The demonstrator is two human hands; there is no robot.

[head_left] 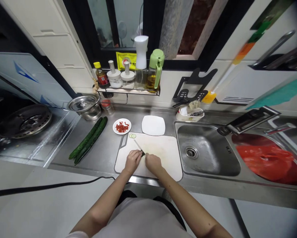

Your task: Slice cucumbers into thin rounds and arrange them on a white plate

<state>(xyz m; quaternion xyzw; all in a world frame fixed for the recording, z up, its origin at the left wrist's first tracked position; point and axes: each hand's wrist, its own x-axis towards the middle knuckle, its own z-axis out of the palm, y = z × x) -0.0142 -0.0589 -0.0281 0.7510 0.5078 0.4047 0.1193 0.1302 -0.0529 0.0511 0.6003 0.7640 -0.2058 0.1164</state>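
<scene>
A small knife (138,145) lies slantwise over the white cutting board (168,155), its blade pointing away and to the left. My right hand (153,163) is closed around its handle end. Just left of the blade, my left hand (133,161) has its fingers pressed together close to the knife. What those fingers hold, if anything, is too small to make out. Near the board's upper left corner lie a few cucumber slices (132,136). Beyond the board are a plate of chopped red pieces (122,127) and a white square plate (153,125).
Two whole cucumbers (91,140) lie on the steel counter to the left, near a lidded pot (85,105). A sink (207,152) adjoins the board's right side, with a red plastic bag (264,160) beyond. Above the counter, a rack (135,91) carries bottles and jars.
</scene>
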